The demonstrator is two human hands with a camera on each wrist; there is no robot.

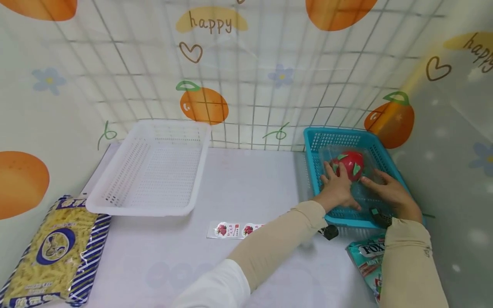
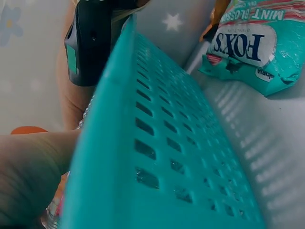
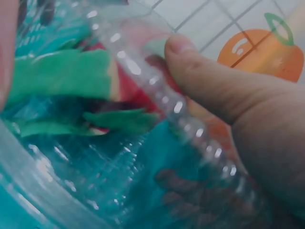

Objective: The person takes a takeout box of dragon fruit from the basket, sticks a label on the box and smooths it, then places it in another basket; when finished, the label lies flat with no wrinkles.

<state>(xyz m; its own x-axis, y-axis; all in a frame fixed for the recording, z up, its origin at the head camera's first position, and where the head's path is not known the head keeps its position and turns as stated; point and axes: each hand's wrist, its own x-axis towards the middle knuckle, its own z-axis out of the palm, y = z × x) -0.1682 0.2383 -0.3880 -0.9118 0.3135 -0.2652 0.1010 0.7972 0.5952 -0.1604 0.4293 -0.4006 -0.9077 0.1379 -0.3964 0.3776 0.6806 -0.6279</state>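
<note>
Inside the blue basket lies a clear plastic box with a red dragon fruit in it, its scales green. My left hand reaches over the basket's front left side, fingers spread across the box beside the fruit. In the left wrist view, part of that hand shows behind the basket wall. From the right, my right hand holds the box's edge. Its thumb lies against the ridged clear rim in the right wrist view, with the fruit's green scales close by.
A white basket stands at the left, beside a yellow pasta bag. Dragon fruit stickers lie mid-table. A green FOX'S candy bag lies before the blue basket, partly under my right forearm. A patterned curtain over wire grid closes the back.
</note>
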